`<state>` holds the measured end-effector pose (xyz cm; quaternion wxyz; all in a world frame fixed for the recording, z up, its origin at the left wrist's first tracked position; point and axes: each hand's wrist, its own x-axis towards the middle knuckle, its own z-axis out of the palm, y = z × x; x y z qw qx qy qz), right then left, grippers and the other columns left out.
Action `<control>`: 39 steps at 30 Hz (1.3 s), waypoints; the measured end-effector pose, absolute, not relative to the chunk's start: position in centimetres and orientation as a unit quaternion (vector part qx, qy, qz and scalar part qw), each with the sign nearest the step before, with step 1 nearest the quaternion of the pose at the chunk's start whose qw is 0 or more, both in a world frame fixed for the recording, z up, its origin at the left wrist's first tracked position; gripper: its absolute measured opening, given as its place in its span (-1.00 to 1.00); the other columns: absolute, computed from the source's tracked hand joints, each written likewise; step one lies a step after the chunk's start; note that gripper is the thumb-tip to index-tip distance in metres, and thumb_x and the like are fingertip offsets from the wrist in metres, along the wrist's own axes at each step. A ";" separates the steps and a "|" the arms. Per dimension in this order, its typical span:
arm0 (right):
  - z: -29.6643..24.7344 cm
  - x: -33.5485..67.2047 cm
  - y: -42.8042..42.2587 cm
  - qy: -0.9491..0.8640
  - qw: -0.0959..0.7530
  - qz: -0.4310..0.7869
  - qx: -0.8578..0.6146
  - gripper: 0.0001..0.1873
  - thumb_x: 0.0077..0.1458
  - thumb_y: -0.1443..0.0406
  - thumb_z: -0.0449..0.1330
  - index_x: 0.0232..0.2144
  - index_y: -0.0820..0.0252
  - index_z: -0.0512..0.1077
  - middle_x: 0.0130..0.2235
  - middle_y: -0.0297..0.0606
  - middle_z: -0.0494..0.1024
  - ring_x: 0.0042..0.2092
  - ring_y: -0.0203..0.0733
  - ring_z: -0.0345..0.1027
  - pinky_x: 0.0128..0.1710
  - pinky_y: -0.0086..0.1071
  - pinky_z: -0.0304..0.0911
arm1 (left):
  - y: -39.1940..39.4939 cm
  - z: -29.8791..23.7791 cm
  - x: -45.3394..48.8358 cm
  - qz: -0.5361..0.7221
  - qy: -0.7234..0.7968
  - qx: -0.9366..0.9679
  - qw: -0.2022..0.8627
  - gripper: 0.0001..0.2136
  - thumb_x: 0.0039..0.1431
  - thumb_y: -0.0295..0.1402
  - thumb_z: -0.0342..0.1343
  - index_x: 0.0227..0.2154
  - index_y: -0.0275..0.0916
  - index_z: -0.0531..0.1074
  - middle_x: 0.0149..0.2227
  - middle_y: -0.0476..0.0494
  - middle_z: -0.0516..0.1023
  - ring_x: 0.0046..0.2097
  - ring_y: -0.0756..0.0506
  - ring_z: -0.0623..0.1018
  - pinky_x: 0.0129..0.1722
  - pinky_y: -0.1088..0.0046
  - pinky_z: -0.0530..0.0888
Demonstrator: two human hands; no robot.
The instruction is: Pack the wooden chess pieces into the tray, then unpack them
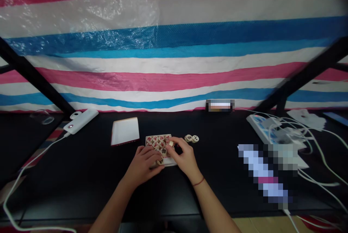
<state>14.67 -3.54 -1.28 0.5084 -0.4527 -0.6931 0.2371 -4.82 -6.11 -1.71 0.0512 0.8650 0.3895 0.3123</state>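
Observation:
A small flat box (152, 139) filled with several round wooden chess pieces lies on the black table (223, 167). My left hand (145, 162) rests on the box's near edge, fingers curled against it and over a piece. My right hand (182, 153) hovers over the box's right side, pinching a pale round piece (171, 144) between thumb and fingers. Two loose pieces (191, 138) lie on the table just right of the box. The box's lid (125, 131), white inside with a red rim, lies to the left.
A white device (81, 120) with a cable sits at the back left. A power strip (265, 126) with several white cables lies at the right. A striped plastic sheet (174, 51) hangs behind the table, crossed by black frame bars (32, 77).

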 end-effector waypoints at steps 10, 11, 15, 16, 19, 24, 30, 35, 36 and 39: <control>-1.3 15.1 -3.9 -0.725 0.493 0.230 -0.422 -0.85 0.08 0.25 0.27 -0.26 0.14 0.48 -0.32 -0.25 0.57 -0.28 -0.18 0.41 -0.24 -0.31 0.34 | -6.5 -2.1 -4.9 0.264 0.419 0.868 0.017 -0.89 0.10 -0.27 0.19 -0.29 -0.08 0.53 -0.02 -0.11 0.49 0.05 -0.24 0.36 -0.01 0.16 0.29; -1.2 15.1 -3.9 -0.737 0.487 0.225 -0.411 -0.87 0.07 0.24 0.27 -0.29 0.14 0.49 -0.33 -0.25 0.57 -0.28 -0.18 0.41 -0.24 -0.30 0.33 | -6.5 -2.1 -5.0 0.265 0.423 0.867 0.018 -0.88 0.09 -0.27 0.20 -0.29 -0.09 0.52 -0.03 -0.12 0.48 0.05 -0.24 0.36 0.00 0.16 0.30; -0.9 14.9 -4.5 -0.796 0.435 0.178 -0.381 -0.88 0.09 0.23 0.26 -0.31 0.13 0.51 -0.36 -0.26 0.59 -0.31 -0.18 0.38 -0.25 -0.28 0.27 | -6.5 -2.2 -5.2 0.279 0.434 0.856 0.024 -0.76 0.02 -0.22 0.24 -0.22 -0.12 0.48 -0.05 -0.16 0.49 0.03 -0.24 0.38 0.01 0.14 0.31; -0.8 14.8 -4.6 -0.811 0.414 0.161 -0.380 -0.89 0.12 0.23 0.23 -0.33 0.13 0.52 -0.39 -0.28 0.58 -0.32 -0.18 0.37 -0.26 -0.29 0.25 | -6.5 -2.2 -5.3 0.284 0.435 0.854 0.028 -0.73 0.01 -0.21 0.25 -0.21 -0.14 0.46 -0.06 -0.17 0.49 0.02 -0.24 0.39 0.02 0.14 0.32; -0.8 14.2 -5.1 -0.846 0.359 0.113 -0.379 -0.82 0.19 0.21 0.16 -0.35 0.13 0.52 -0.46 -0.29 0.54 -0.34 -0.20 0.35 -0.31 -0.32 0.19 | -6.4 -2.2 -5.4 0.304 0.435 0.846 0.037 -0.65 -0.03 -0.20 0.27 -0.18 -0.17 0.40 -0.07 -0.19 0.49 0.02 -0.23 0.40 0.03 0.14 0.32; -1.3 13.3 -5.4 -0.861 0.345 0.098 -0.359 -0.70 0.19 0.06 0.15 -0.31 0.15 0.48 -0.45 -0.27 0.52 -0.38 -0.20 0.34 -0.32 -0.34 0.22 | -6.5 -2.2 -5.5 0.305 0.434 0.847 0.043 -0.56 -0.06 -0.22 0.30 -0.10 -0.18 0.35 -0.05 -0.21 0.48 0.03 -0.25 0.39 0.03 0.16 0.31; -1.4 12.9 -5.5 -0.873 0.325 0.137 -0.338 -0.73 0.22 0.10 0.12 -0.33 0.15 0.47 -0.36 -0.24 0.56 -0.31 -0.18 0.41 -0.26 -0.33 0.31 | -6.5 -2.0 -5.5 0.281 0.441 0.850 0.059 -0.54 -0.10 -0.25 0.32 -0.10 -0.16 0.37 -0.04 -0.20 0.48 0.04 -0.25 0.39 0.03 0.17 0.31; -1.5 13.0 -5.6 -0.868 0.335 0.157 -0.332 -0.75 0.23 0.12 0.12 -0.30 0.15 0.47 -0.31 -0.22 0.58 -0.26 -0.18 0.46 -0.21 -0.33 0.35 | -6.5 -2.2 -5.5 0.284 0.441 0.849 0.056 -0.53 -0.10 -0.27 0.31 -0.08 -0.17 0.37 -0.03 -0.21 0.47 0.04 -0.25 0.38 0.03 0.16 0.32; -1.5 13.0 -5.6 -0.866 0.339 0.162 -0.331 -0.77 0.23 0.14 0.12 -0.30 0.15 0.47 -0.31 -0.23 0.58 -0.26 -0.19 0.46 -0.21 -0.35 0.36 | -6.5 -2.2 -5.5 0.284 0.442 0.849 0.057 -0.53 -0.10 -0.28 0.31 -0.08 -0.17 0.37 -0.03 -0.21 0.47 0.04 -0.26 0.38 0.03 0.16 0.32; -1.2 13.0 -5.8 -0.860 0.348 0.178 -0.329 -0.82 0.24 0.21 0.11 -0.31 0.14 0.47 -0.32 -0.25 0.58 -0.29 -0.23 0.47 -0.24 -0.39 0.37 | -6.4 -2.2 -5.5 0.283 0.444 0.847 0.070 -0.56 -0.09 -0.32 0.30 -0.09 -0.17 0.37 -0.02 -0.21 0.47 0.04 -0.25 0.38 0.03 0.16 0.32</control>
